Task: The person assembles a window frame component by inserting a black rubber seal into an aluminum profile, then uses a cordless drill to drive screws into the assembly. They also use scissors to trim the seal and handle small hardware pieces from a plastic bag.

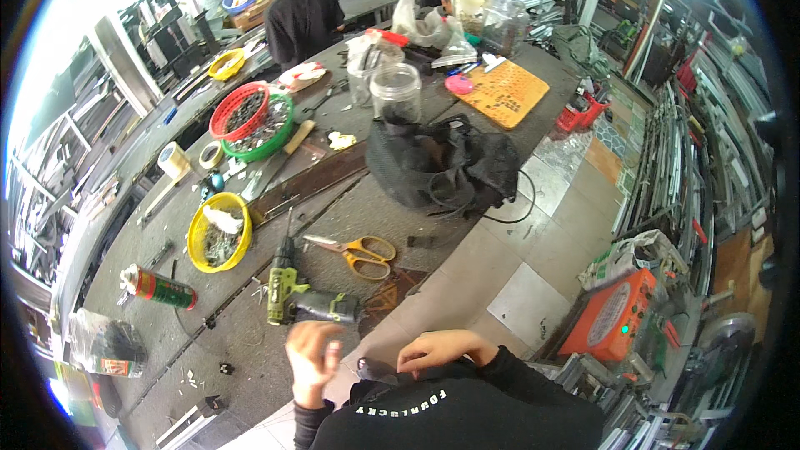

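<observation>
My left hand (pixel 312 357) is raised at the table's near edge, its thumb apart from loosely bent fingers, with nothing seen in it. It is nearest to a green cordless drill (pixel 304 296) lying on its side with a long bit fitted. My right hand (pixel 443 352) hangs in front of my black top, fingers loosely bent and drooping, holding nothing that I can see. Past the drill lie orange-handled scissors (pixel 367 257), blades slightly apart. A small dark piece (pixel 422 242) lies to their right. Neither hand touches the drill or the scissors.
A yellow basket (pixel 197 237) of small hardware, a spray can (pixel 162 287), red (pixel 218 127) and green (pixel 287 129) baskets, a black bag (pixel 442 165) and clear jar (pixel 396 87) stand on the table (pixel 275 350). Someone in black (pixel 302 21) works beyond. An orange machine (pixel 612 317) stands right.
</observation>
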The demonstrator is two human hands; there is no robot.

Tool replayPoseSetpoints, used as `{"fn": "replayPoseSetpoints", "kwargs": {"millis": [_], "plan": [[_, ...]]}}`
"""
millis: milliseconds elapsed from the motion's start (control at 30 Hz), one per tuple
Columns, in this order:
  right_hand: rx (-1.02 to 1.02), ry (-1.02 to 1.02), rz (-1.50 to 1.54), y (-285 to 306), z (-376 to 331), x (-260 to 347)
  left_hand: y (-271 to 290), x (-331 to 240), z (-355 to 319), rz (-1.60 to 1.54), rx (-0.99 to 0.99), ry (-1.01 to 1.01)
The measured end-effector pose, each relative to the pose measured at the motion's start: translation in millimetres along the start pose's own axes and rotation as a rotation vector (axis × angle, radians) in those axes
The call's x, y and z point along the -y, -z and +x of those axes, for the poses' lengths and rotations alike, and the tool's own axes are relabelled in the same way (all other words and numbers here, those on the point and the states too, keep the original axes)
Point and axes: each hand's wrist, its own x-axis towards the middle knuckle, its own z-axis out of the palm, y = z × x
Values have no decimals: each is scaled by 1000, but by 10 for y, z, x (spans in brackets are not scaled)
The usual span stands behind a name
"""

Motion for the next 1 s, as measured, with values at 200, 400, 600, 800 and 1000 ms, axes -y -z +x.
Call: {"fn": "replayPoseSetpoints", "kwargs": {"millis": [200,400,600,800,1000], "plan": [[-485,-174,-406,-180,-397,-504,-859,-601,358,-217,414,-188],[-531,-168,-207,-213,-494,-547,-980,-711,480,-166,453,-206],[-514,-204,-263,-274,-405,-516,-799,-705,401,-116,422,-106],[-582,-38,-62,-114,-539,46,-382,-680,588,-218,219,-132],[-1068,489,-485,-51,-1424,1563,479,-1178,1192,-771,-420,-330]]}}
